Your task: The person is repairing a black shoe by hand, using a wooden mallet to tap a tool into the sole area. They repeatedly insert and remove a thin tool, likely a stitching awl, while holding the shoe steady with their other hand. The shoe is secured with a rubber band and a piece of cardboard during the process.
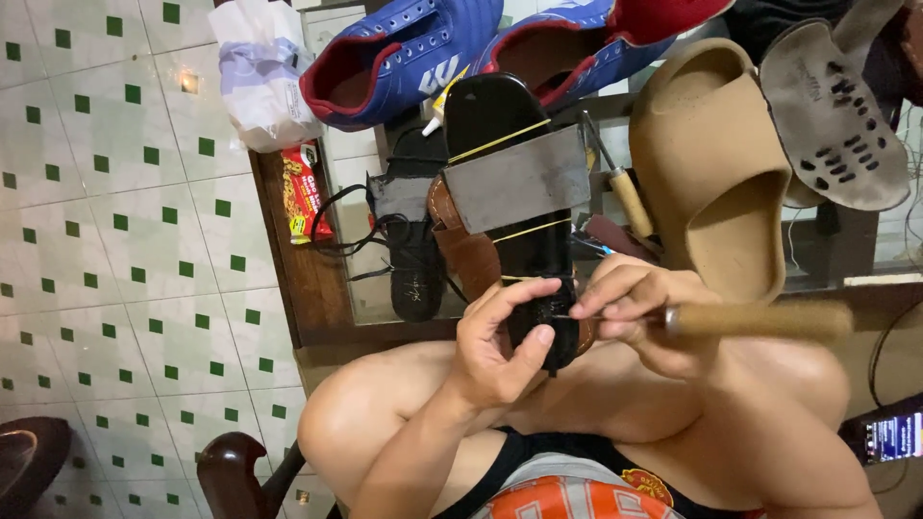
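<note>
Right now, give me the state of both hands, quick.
Left hand: closed on the heel end of the black flat sandal with a grey strap.
Right hand: closed on the wooden-handled awl.

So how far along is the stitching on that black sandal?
Looks done: the grey strap sits across the black sandal, bound by yellow threads. In hand: the left hand grips the sandal's near end while the right hand works a wooden-handled awl into its edge. How much edge remains is hidden.
</note>
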